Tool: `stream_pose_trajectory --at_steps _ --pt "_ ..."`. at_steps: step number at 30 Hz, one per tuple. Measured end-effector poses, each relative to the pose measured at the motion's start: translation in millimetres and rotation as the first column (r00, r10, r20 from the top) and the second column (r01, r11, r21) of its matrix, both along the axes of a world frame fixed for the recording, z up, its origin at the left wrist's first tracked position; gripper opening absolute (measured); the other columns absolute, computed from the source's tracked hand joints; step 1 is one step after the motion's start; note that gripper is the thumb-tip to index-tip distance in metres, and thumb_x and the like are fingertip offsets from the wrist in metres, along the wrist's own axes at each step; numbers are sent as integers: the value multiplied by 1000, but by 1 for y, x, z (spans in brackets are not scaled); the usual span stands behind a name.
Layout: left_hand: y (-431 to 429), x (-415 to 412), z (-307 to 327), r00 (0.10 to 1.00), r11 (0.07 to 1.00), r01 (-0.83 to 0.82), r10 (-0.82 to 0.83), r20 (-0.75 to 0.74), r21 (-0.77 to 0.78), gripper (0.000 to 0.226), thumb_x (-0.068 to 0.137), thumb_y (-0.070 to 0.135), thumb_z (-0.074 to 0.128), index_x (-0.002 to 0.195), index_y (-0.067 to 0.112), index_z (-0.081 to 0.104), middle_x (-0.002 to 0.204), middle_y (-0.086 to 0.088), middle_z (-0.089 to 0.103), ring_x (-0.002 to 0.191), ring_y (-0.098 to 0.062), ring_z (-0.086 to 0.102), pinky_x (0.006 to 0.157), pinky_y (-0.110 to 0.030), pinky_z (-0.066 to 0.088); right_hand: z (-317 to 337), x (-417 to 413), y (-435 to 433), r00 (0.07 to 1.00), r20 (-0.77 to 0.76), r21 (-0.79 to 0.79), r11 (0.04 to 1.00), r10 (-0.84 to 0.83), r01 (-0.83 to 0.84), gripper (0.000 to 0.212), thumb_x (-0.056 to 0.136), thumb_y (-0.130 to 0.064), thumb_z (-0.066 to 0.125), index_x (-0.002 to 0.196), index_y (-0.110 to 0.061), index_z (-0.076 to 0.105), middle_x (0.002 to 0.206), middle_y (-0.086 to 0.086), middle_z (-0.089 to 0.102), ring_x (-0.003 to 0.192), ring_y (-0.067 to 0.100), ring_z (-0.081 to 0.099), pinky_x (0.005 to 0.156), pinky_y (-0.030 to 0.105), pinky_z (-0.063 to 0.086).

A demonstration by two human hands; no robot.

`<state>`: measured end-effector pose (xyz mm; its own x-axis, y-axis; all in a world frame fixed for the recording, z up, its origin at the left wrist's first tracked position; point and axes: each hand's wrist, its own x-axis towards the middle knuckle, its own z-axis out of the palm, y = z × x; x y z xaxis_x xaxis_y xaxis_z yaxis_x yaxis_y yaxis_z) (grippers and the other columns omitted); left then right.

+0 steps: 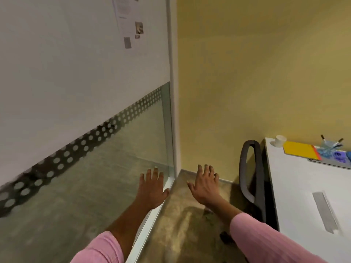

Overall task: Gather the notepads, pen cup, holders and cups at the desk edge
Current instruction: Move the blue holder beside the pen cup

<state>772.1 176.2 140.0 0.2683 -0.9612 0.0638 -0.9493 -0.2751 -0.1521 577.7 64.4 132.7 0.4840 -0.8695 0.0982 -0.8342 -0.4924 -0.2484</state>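
My left hand and my right hand are stretched out in front of me over the floor, fingers spread, holding nothing. Both are well left of the white desk. At the desk's far end stands a white paper cup. Beside it lies a yellow notepad. Right of the notepad a clear pen cup holds several pens, with blue items next to it, cut off by the frame edge.
A dark office chair stands between my right hand and the desk. A glass partition with a dotted band runs along the left, meeting a yellow wall. A grey cable cover is set in the desk top.
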Motion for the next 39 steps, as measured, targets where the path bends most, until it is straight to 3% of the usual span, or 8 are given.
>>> stream_pose_trajectory --at_steps 9,13,22,31,39 --pt "-239 54 18 990 989 137 -136 23 -52 77 89 59 38 147 10 27 156 -19 24 142 -41 22 112 -60 19 28 72 -197 989 24 -86 985 -147 149 86 87 -69 30 148 -10 18 152 24 28 142 42 22 111 57 24" --pt "-337 61 21 984 983 176 -176 16 -44 77 89 62 33 148 13 26 156 -17 24 141 -40 23 112 -58 18 37 71 -281 977 7 -102 971 -215 214 83 87 -68 27 143 -7 29 146 24 36 135 42 30 106 56 29" --pt "-533 28 8 917 917 399 -400 5 22 79 88 66 24 147 14 24 156 -17 24 140 -39 24 111 -58 17 24 29 -430 917 -46 -51 918 -395 393 81 85 -72 26 136 -10 37 147 24 34 136 42 28 107 57 27" --pt "-730 -30 -13 733 731 677 -680 12 83 79 87 64 23 148 14 24 156 -16 25 141 -40 22 111 -60 15 1 -25 -567 751 -117 -17 757 -650 653 74 87 -67 31 133 -10 38 146 25 33 134 43 31 105 57 29" --pt "-836 -107 -21 446 436 888 -894 -46 147 73 93 58 29 150 15 16 159 -14 17 144 -34 19 114 -55 16 -17 -90 -610 531 -164 61 529 -831 847 72 88 -61 41 139 -11 33 148 22 31 132 42 34 102 55 35"
